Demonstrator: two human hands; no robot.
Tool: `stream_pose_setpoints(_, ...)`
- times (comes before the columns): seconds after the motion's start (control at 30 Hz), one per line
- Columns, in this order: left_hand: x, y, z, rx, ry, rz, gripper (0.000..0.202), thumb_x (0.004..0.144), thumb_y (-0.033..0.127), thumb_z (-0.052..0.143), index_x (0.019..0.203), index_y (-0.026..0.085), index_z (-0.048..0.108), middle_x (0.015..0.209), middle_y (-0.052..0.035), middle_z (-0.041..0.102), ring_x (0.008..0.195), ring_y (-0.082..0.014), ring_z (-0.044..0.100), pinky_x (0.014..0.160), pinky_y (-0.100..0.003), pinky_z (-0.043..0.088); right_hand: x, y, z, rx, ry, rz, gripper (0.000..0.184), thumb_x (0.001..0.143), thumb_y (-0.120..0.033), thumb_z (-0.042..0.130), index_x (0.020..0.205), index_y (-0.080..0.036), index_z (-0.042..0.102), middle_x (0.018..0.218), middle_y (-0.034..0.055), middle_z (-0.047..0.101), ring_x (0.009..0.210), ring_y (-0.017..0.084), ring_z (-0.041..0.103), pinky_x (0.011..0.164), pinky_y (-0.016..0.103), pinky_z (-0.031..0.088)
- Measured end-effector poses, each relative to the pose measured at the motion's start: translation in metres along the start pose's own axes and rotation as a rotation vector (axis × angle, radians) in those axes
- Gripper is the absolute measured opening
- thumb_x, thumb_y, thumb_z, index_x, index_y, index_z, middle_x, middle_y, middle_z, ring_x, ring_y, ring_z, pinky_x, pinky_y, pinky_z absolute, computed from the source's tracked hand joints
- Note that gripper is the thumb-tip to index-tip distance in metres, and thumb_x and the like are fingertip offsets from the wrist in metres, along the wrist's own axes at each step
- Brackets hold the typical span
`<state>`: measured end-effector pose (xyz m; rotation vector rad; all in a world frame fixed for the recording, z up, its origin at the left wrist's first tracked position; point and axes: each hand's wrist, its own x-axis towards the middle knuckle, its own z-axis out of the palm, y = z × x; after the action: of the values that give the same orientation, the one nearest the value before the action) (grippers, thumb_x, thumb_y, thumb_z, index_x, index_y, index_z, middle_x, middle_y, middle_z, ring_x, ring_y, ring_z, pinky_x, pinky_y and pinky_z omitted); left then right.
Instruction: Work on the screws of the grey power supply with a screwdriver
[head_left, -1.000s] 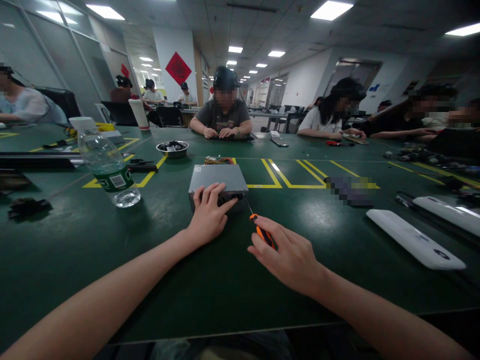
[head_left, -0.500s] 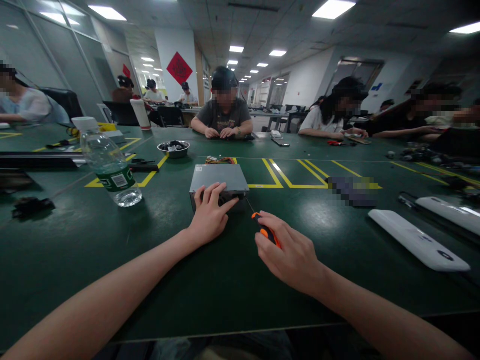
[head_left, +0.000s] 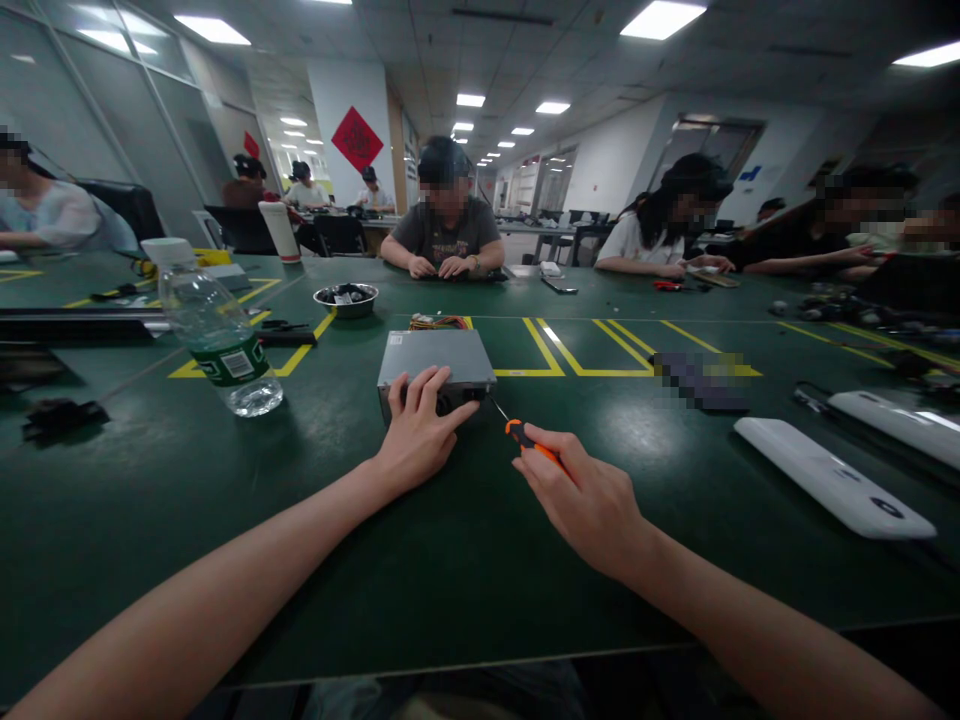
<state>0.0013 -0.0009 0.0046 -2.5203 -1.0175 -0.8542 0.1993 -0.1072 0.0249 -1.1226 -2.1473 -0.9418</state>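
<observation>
Here my left fingers (head_left: 424, 393) lie splayed over the grey rectangular metal box (head_left: 442, 350) on the green bench (head_left: 465, 560), while my right fingers (head_left: 555, 440) clench an orange-and-black screwdriver (head_left: 517, 430), thin shaft (head_left: 500, 410) aiming toward eleven o'clock, at the box's four-o'clock corner.

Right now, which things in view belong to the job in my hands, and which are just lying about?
In use:
grey metal box, left hand on it
orange-and-black screwdriver, gripped in right hand

Apparently just lying about:
plastic bottle, left of the box
white cup, farther back
nearer long white device, at right
</observation>
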Motion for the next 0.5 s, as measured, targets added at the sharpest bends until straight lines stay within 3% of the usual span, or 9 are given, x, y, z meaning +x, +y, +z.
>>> stream_pose_setpoints(0.27, -0.0001, 0.0026, 0.0018, 0.034, -0.007, 0.020, 0.051, 0.074, 0.013, 0.055, 0.120, 0.036, 0.050, 0.139, -0.0087, 0.024, 0.128, -0.0341, 0.021, 0.101, -0.060, 0.010, 0.0066, 0.0028, -0.0059, 0.020, 0.063, 0.048, 0.014, 0.082, -0.025, 0.057, 0.090, -0.016, 0.051, 0.087, 0.0075, 0.066, 0.068, 0.012, 0.062, 0.060, 0.022, 0.046)
stream_pose_setpoints(0.43, -0.0002, 0.0050, 0.0028, 0.084, -0.008, 0.015, 0.057, 0.075, 0.013, 0.055, 0.124, 0.039, 0.044, 0.139, -0.0099, 0.024, 0.128, -0.0353, 0.021, 0.100, -0.061, 0.010, 0.0068, -0.0019, -0.0057, 0.085, 0.024, 0.072, 0.018, 0.081, -0.016, 0.051, 0.098, -0.012, 0.049, 0.105, 0.0164, 0.060, 0.091, 0.019, 0.061, 0.069, 0.027, 0.049)
stream_pose_setpoints(0.5, -0.0004, 0.0062, 0.0026, 0.110, -0.018, 0.026, 0.057, 0.075, 0.015, 0.055, 0.125, 0.040, 0.043, 0.138, -0.0103, 0.025, 0.128, -0.0367, 0.020, 0.099, -0.061, 0.011, 0.0061, -0.0027, -0.0054, 0.096, 0.016, 0.030, 0.021, 0.081, -0.011, 0.047, 0.102, -0.013, 0.049, 0.108, 0.0158, 0.059, 0.093, 0.018, 0.060, 0.072, 0.027, 0.049)
